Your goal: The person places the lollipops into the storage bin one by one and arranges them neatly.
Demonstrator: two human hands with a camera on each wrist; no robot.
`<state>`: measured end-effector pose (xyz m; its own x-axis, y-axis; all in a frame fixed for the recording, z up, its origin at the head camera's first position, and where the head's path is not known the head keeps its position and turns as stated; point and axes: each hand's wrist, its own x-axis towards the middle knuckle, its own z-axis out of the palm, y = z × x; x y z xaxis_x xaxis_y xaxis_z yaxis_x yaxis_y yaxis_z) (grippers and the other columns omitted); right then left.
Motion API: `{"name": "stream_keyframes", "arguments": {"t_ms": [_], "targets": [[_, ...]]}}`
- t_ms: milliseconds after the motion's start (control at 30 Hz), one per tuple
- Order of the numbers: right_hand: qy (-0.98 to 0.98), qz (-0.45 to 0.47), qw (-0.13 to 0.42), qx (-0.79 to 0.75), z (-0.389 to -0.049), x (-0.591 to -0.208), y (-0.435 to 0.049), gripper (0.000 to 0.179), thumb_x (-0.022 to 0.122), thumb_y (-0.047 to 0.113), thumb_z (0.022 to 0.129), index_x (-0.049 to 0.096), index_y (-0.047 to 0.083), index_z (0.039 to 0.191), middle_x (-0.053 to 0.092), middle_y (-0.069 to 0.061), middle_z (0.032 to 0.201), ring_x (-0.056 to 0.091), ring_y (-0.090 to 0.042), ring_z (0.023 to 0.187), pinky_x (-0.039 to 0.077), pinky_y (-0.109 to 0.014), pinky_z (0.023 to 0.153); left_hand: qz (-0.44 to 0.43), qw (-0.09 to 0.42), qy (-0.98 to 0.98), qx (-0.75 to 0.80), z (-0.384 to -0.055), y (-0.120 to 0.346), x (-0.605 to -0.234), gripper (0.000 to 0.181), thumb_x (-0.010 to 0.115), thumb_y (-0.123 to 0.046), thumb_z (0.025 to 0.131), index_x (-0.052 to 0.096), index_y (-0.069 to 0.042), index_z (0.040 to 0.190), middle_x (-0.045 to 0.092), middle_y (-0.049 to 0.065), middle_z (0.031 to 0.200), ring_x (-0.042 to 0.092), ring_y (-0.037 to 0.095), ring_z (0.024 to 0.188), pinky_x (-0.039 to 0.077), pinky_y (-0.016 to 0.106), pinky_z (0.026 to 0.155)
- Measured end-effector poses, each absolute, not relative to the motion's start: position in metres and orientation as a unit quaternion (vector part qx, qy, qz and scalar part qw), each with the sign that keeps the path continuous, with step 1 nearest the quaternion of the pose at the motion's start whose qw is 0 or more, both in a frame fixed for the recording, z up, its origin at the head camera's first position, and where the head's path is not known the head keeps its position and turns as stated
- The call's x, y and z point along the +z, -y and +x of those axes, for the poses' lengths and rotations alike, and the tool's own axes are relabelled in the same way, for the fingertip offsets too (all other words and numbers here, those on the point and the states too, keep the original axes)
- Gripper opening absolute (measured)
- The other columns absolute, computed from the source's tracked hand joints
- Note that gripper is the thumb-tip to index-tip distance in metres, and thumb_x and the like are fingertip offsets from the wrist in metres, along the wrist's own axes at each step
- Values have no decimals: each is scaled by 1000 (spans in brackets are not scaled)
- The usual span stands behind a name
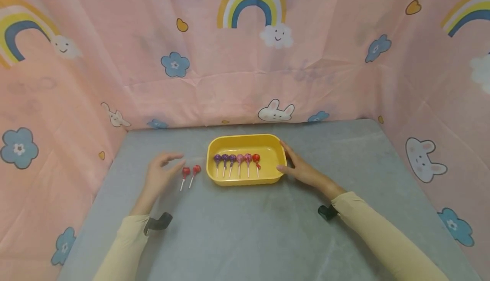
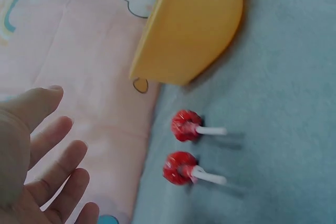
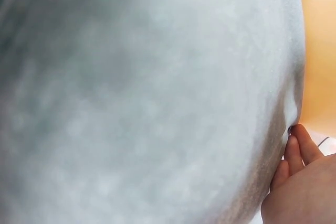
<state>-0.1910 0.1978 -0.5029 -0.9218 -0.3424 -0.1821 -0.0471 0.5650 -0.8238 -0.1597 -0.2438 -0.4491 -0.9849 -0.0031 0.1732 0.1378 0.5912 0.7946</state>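
Note:
A yellow tray (image 1: 245, 182) holds a row of lollipops: three purple ones (image 1: 225, 158), two pink ones (image 1: 248, 158) and a red one (image 1: 256, 158) at the right end, sticks toward the near side. My right hand (image 1: 302, 171) grips the tray's right end, thumb at the rim; in the right wrist view its fingers (image 3: 294, 153) touch the yellow wall. Left of the tray, two red lollipops (image 1: 196, 169) lie side by side on the table. My left hand (image 1: 158, 176) hovers just left of them, fingers loosely bent and holding nothing.
The grey table (image 1: 245, 230) runs back to a pink cloth (image 1: 229, 81) printed with rainbows, flowers and rabbits, which also hangs at both sides. Dark wrist mounts (image 1: 160, 221) stick out from both sleeves.

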Motion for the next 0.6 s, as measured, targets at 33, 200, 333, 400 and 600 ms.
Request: {"name": "stream_keyframes", "arguments": {"t_ms": [33, 200, 333, 400, 600], "targets": [[-870, -112, 164, -452, -191, -503, -198, 91, 63, 46, 95, -4, 44, 156, 6, -6, 169, 9, -35, 155, 9, -69, 121, -34, 73, 889, -450, -160, 246, -451, 34, 71, -31, 92, 70, -10, 118, 65, 13, 128, 55, 31, 126, 40, 53, 111], [-871, -107, 169, -449, -191, -503, -198, 91, 62, 47, 95, -5, 44, 156, 4, -6, 169, 7, -37, 155, 8, -70, 120, -27, 61, 886, -458, -161, 254, -463, 35, 69, -30, 93, 68, -7, 120, 64, 16, 130, 54, 33, 127, 38, 55, 112], [-873, -101, 169, -446, -190, -503, -197, 92, 63, 48, 94, -5, 45, 156, 4, -5, 169, 7, -36, 156, 10, -69, 120, -17, 40, 886, -461, -164, 260, -473, 38, 68, -32, 94, 66, -7, 123, 62, 16, 133, 53, 33, 128, 40, 55, 111], [-872, -99, 169, -448, -190, -503, -197, 93, 64, 48, 93, -5, 45, 156, 4, -5, 169, 8, -35, 156, 10, -69, 120, -10, 23, 888, -460, -166, 263, -477, 40, 67, -34, 94, 65, -8, 125, 60, 15, 136, 52, 34, 130, 43, 54, 110], [-869, -106, 166, -453, -190, -503, -198, 92, 64, 46, 94, -4, 43, 157, 6, -7, 169, 9, -36, 155, 9, -69, 120, 0, -29, 892, -450, -171, 267, -490, 45, 67, -35, 94, 61, -10, 131, 59, 16, 138, 56, 36, 129, 46, 53, 107]]}}
